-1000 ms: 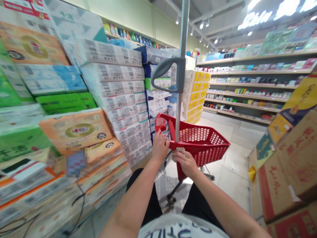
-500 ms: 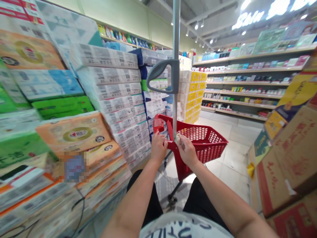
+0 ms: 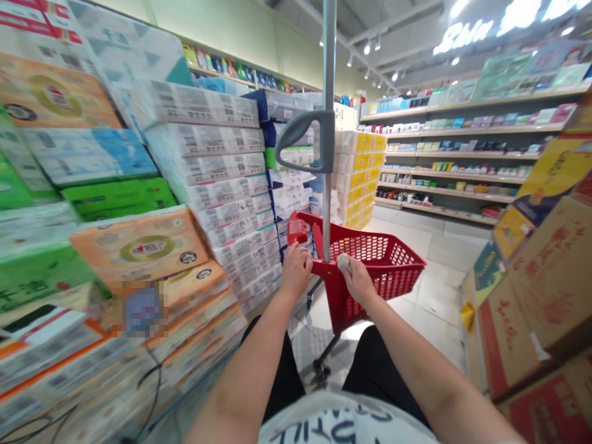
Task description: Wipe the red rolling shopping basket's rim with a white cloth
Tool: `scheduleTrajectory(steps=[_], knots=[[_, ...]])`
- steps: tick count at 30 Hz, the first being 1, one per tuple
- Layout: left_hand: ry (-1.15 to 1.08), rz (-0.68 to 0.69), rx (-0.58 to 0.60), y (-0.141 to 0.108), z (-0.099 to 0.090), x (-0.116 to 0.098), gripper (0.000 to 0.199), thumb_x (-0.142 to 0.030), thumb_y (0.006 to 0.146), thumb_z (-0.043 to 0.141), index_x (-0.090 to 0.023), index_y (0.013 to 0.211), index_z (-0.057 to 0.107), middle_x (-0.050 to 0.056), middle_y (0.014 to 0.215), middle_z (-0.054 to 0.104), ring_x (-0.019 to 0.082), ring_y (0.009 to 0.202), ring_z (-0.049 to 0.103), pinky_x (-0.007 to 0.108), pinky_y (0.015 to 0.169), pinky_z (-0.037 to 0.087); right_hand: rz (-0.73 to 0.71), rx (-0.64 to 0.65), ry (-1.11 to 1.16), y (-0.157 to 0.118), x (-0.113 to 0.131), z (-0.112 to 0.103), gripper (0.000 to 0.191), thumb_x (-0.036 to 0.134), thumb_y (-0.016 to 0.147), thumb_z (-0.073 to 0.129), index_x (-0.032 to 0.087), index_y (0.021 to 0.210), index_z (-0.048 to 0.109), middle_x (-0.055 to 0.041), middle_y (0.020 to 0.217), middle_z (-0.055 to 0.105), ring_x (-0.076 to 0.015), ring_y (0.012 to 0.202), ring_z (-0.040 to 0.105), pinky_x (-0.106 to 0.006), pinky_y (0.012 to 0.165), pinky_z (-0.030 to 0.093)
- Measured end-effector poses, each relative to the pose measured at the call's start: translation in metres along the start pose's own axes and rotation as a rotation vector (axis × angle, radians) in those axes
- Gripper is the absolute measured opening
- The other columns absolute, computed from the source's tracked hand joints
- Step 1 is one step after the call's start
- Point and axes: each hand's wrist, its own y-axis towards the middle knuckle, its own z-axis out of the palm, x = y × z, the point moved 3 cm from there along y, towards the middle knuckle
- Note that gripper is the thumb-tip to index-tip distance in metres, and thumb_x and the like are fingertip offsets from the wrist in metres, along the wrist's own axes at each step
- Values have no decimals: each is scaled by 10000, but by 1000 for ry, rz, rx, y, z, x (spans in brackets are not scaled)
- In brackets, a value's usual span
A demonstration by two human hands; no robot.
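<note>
A red shopping cart [image 3: 393, 253] with a perforated basket stands before me, and a metal pole [image 3: 327, 216] rises at its near edge. A grey loop handle [image 3: 303, 142] is fixed on the pole. My left hand [image 3: 297, 271] is closed on the cart's red edge, just below a red block-shaped part [image 3: 296, 229]. To the right of the pole, my right hand [image 3: 358, 279] is closed around a small whitish wad [image 3: 343, 261], over the near side of the basket.
Stacked tissue packs [image 3: 222, 154] rise on the left, with orange packs [image 3: 148, 243] nearer. Cardboard boxes [image 3: 550, 271] line the right side. Stocked shelves [image 3: 462, 157] stand at the back. Pale floor tiles [image 3: 435, 290] show beyond the cart.
My right hand has moved a little right, away from the pole, and the whitish wad in it now shows more clearly. My left hand has hardly moved.
</note>
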Motion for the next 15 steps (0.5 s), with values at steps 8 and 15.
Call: scheduleTrajectory(steps=[8,15], knots=[[166,-60,100,5,-5,7,192,-264,899,449,-208,841,623,89,1146,577,262,1164,492,495,1024,396,25,71,-37,2,-2,3,375,378,949,388,193,1249,517,-106,1131,641,-222,1018,597,-370,890,454],[187,-96,111,16,1,20,217,-230,886,419,-234,868,635,75,1128,640,263,1192,505,519,1035,355,-46,-20,-43,-12,-2,13,376,358,954,374,172,1246,522,-121,1082,646,-233,982,593,-407,874,467]])
